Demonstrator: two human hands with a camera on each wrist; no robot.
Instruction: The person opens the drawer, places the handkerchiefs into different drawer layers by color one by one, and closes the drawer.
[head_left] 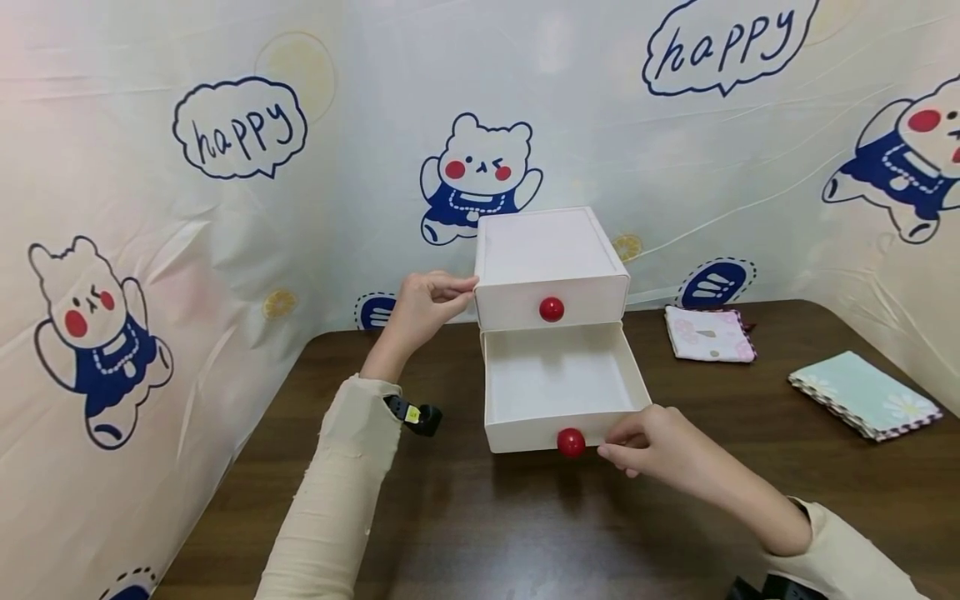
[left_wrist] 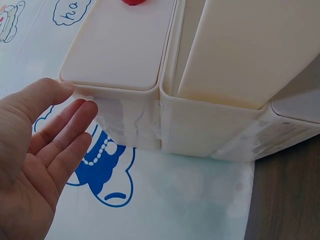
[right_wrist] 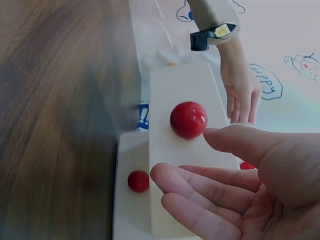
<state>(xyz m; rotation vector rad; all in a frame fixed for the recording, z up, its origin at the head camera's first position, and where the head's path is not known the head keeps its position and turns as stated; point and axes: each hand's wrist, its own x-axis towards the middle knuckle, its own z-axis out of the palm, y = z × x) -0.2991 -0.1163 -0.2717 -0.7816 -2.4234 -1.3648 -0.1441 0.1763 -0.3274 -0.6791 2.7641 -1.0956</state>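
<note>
A small white drawer cabinet (head_left: 551,246) stands on the table with its middle drawer (head_left: 562,379) pulled out. Nothing lies inside that drawer. Its front carries a round red knob (right_wrist: 188,120). Beside the knob is my right hand (head_left: 660,446), fingers loosely extended and the thumb tip right at the knob's edge in the right wrist view. At the cabinet's upper left front corner, my left hand (left_wrist: 45,135) has its thumb tip against the edge, the other fingers spread alongside. The closed top drawer has a red knob (head_left: 551,309); another knob (right_wrist: 138,181) shows on the bottom drawer.
Right of the cabinet lies a folded pink-and-white cloth (head_left: 708,335), with a folded mint cloth (head_left: 862,396) further right. A printed curtain (head_left: 375,108) hangs behind and around the dark wooden table (head_left: 465,525).
</note>
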